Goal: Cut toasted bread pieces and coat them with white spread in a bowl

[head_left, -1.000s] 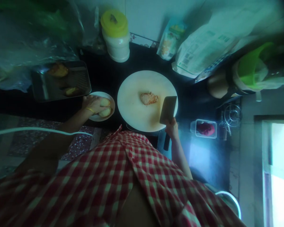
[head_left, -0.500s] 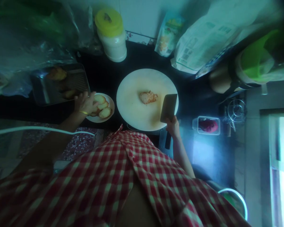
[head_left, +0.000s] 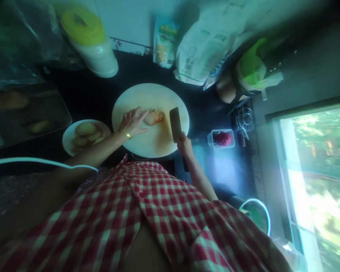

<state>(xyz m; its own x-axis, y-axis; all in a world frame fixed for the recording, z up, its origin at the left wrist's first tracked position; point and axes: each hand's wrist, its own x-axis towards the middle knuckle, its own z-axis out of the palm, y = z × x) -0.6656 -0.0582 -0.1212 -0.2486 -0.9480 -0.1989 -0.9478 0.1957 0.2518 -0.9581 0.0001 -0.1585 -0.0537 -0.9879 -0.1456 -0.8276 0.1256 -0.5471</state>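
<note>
A piece of cooked meat (head_left: 155, 118) lies on the round cutting board (head_left: 147, 92). Over the board's left part, my left hand (head_left: 133, 122) is spread, its fingertips beside the meat's left end; whether they touch it I cannot tell. My right hand (head_left: 184, 144) is wrapped round the handle of a cleaver (head_left: 175, 124), whose broad blade stands over the board's right side, apart from the meat. Left of the board, a white plate (head_left: 68, 137) bears several pale, round slices (head_left: 86, 129), partly behind my left forearm.
A metal tray (head_left: 52, 113) with browned pieces stands at the left. Behind the board are a yellow-lidded jar (head_left: 98, 56), a small pouch (head_left: 166, 45) and a large white bag (head_left: 194, 56). A plastic box (head_left: 223, 139) with something pink sits at the right. A white cable (head_left: 39, 161) crosses at left.
My left hand has moved right, from the slices on the plate to the board beside the meat. The cleaver stays in my right hand. The view has turned to the right.
</note>
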